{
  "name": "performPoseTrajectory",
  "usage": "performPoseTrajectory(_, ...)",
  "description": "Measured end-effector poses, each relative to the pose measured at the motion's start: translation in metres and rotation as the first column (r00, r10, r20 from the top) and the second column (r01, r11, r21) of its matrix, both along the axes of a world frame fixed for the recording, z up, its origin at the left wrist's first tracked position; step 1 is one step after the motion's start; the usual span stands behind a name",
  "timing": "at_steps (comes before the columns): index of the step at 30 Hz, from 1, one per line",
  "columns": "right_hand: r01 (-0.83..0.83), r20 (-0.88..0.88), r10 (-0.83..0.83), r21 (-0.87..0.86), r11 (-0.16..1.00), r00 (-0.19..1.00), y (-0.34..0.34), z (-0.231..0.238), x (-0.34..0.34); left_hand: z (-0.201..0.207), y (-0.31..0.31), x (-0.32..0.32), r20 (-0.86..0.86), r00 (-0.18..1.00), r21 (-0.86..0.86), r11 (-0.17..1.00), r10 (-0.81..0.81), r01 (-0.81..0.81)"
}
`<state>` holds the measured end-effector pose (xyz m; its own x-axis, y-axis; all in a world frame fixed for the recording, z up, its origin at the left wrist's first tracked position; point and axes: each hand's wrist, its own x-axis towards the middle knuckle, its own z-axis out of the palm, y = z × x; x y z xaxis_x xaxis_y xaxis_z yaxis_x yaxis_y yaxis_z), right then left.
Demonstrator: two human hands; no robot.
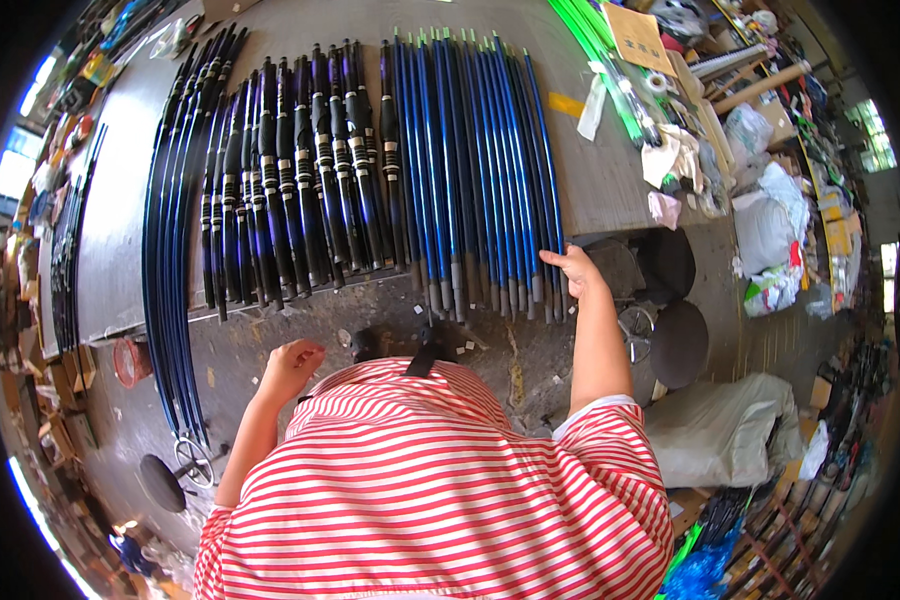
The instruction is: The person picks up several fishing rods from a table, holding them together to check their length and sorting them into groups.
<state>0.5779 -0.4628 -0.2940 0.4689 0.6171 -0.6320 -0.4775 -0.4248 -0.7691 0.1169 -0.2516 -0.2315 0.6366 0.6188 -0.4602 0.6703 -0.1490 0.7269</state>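
A row of slim blue rods [485,170] with grey lower ends lies side by side on the grey table [610,180], their ends past its near edge. At the row's right end, my right hand [572,270] grips the outermost blue rod near its lower end; the thumb lies over it and the other fingers are mostly hidden. Left of these lie thicker black fishing rods [290,180] with purple sections and pale rings. My left hand [295,362] hangs in front of my body, off the table, its fingers curled in and nothing visible in them.
Longer dark-blue rods [170,250] overhang the table at the left, above a round stool [160,482]. A red basket [132,358] sits below the edge. More stools [678,345] stand at the right. Green rods [595,40] and cloths [670,155] lie at the table's right end.
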Motion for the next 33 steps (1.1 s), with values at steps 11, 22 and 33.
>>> performPoseTrajectory(11, -0.091, -0.161, 0.13, 0.226, 0.97, 0.978, -0.025, 0.014, 0.025, 0.034, -0.054, -0.013, -0.087, 0.968, 0.008, 0.972, 0.234, -0.234)
performPoseTrajectory(22, 0.014, -0.066, 0.049, 0.732, 0.681, 0.997, 0.103, 0.134, -0.171, 0.052, -0.066, 0.068, 0.253, 0.657, -0.948, 0.317, 0.71, 0.023)
performPoseTrajectory(33, -0.549, 0.378, 0.405, 0.661, 0.511, 0.832, 0.102, 0.133, -0.445, 0.034, -0.099, -0.097, 0.226, 0.05, -0.801, 0.215, 0.973, -0.558)
